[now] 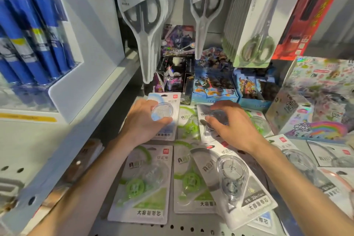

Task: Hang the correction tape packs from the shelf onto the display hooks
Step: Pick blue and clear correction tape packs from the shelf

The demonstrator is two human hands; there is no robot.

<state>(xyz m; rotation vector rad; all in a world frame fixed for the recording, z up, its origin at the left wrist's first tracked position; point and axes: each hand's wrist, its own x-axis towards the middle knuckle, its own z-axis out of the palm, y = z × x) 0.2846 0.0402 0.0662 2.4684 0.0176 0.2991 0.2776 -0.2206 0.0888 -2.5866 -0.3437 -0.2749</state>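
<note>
Already both hands grip packs flat on the shelf [134,230]: left hand [142,120] a blue pack [164,115], right hand [229,124] a grey pack [206,119]; long axes point away, toward the scissors [145,30] hanging above.

blue pack [168,99]: clear blister on a white card, gripped at the back of the shelf [134,226], tipped up a bit
grey pack [206,120]: dark-tinted dispenser, gripped just right of the blue one
green packs [145,182]: two laid flat side by side at the front, more seen behind, partly covered
clear pack [232,182]: laid tilted over the right green one
other packs [329,155]: spread flat at the right, blurred
</note>
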